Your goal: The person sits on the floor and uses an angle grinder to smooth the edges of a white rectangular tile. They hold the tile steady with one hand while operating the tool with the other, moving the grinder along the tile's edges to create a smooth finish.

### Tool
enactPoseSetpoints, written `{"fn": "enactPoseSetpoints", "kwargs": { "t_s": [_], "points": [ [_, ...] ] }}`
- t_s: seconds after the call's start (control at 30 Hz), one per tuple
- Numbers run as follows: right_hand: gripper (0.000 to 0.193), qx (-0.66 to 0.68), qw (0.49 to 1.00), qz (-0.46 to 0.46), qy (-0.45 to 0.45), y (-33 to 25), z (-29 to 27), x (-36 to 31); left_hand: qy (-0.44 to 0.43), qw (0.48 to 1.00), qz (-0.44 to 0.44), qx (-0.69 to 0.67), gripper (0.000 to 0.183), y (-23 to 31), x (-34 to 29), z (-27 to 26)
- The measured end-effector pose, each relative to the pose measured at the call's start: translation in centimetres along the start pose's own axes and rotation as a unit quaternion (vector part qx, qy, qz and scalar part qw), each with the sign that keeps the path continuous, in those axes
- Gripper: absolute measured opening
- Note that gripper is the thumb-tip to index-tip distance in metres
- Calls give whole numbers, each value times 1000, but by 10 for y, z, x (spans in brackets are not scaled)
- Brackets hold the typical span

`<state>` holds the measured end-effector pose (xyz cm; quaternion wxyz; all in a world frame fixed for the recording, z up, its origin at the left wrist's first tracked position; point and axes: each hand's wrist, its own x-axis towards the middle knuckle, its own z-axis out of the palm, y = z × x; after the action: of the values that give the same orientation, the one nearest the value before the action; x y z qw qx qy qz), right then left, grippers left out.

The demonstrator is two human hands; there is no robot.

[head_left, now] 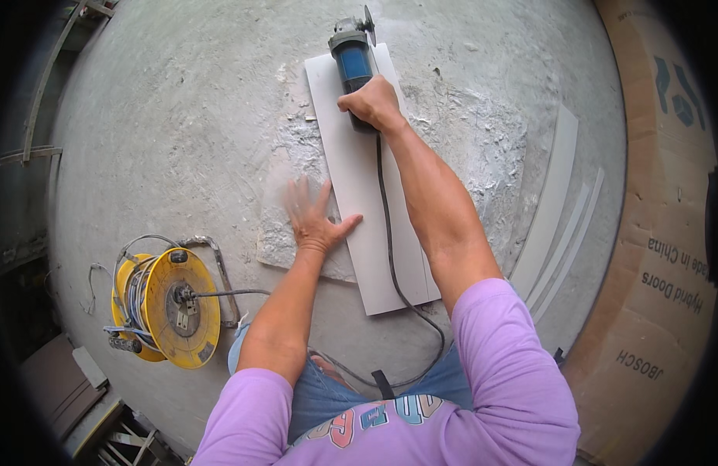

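Note:
My right hand [371, 103] is wrapped round the rear body of a blue and black angle grinder [354, 64]. A thin disc shows edge-on at the tool's far right end, just past the far edge of a long pale grey board [367, 210]. My left hand [312, 221] is spread beside the board's left edge, its thumb resting over that edge; its fingers are partly blurred. From the grinder a black cord [388, 233] trails over the board toward my lap. Under the board lies a rough, whitish slab [277, 225].
A yellow cable reel [180, 307] stands at the left, with a cord plugged into its middle. Narrow pale strips [549, 202] lie on the concrete floor [188, 140] at the right. Beyond them is a large brown cardboard box [654, 233]. Wooden frames [45, 85] stand at the far left.

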<state>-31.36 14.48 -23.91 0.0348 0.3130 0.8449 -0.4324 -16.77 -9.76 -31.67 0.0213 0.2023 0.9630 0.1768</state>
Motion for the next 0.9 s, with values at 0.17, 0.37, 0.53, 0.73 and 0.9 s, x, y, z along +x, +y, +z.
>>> {"fn": "enactPoseSetpoints", "kwargs": {
  "t_s": [0.17,0.37,0.53,0.73,0.9],
  "points": [
    [52,-7,1000,-4,0,-2,-1,0,-3,1000,-2,-2,100,1,0,-1],
    [59,-24,998,35,-49,-4,-6,2,-9,1000,-6,-1,99,2,1,-3],
    [49,-5,1000,-8,2,0,0,4,-7,1000,-4,6,99,2,1,-2],
    [53,-24,998,27,-57,-4,-6,4,1,1000,4,7,100,1,0,0],
    [50,-19,998,25,-60,-6,-9,3,-8,1000,0,5,101,1,0,-1]
  ]
}}
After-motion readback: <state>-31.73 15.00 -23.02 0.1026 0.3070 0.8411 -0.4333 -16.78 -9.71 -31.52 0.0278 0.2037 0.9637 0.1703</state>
